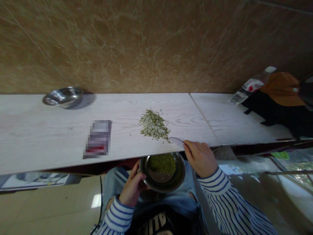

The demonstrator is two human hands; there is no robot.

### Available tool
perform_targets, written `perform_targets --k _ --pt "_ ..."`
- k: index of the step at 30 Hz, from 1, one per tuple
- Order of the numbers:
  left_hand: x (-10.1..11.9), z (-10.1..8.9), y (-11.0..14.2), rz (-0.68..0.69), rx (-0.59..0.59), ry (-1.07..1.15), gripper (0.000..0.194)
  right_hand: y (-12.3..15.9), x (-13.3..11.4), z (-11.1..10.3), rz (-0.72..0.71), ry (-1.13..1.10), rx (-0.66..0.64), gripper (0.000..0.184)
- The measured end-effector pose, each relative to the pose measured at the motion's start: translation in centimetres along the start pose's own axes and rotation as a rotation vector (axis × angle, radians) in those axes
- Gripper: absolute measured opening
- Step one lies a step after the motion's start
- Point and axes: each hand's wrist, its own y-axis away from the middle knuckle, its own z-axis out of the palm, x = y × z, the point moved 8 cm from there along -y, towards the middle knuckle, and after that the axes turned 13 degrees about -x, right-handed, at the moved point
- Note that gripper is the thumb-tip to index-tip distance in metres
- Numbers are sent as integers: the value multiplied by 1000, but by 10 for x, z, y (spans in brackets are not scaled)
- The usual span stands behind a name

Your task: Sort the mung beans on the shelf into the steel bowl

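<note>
My dark shirt [166, 218] is nearest, above jeans [113, 182]. On the pale table [127, 140] lies a mixed heap [154, 125] of green and white bits. A steel bowl [181, 176] sits nearer me than the heap, just off the table's edge; another bowl [64, 99] lies well left of the heap. My left hand [133, 187] grips the near bowl's rim; my right hand [201, 160] pinches a thin utensil [177, 141], its tip at the heap's near right edge. As I judge it, the work is partway: green grains [163, 163] are in the near bowl, the heap unsorted.

brown marbled wall [151, 45] | pale wood-grain counter [122, 107] | glossy beige tile floor [66, 209]
</note>
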Motion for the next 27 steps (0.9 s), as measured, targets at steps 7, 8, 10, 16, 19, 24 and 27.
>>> perform_targets --k 7,8,10,16,19,24,27 --pt "1 4 1 1 -13 -7 66 5 -2 -1 -1 -12 6 19" --pt "1 4 1 1 -13 -8 66 6 -2 -1 -4 -16 12 19" --pt "0 3 1 0 0 -11 66 8 -2 -1 -7 -24 19 19" --pt "-1 1 0 -12 -21 -10 67 14 3 -2 19 -49 16 18" --pt "-2 0 -1 -11 -38 0 68 16 4 -1 27 -54 9 19" --pt "-3 -1 -1 -6 -28 -8 70 15 8 1 46 -45 11 20" --pt "-1 -2 -1 11 -16 -28 68 13 6 1 39 -44 7 20"
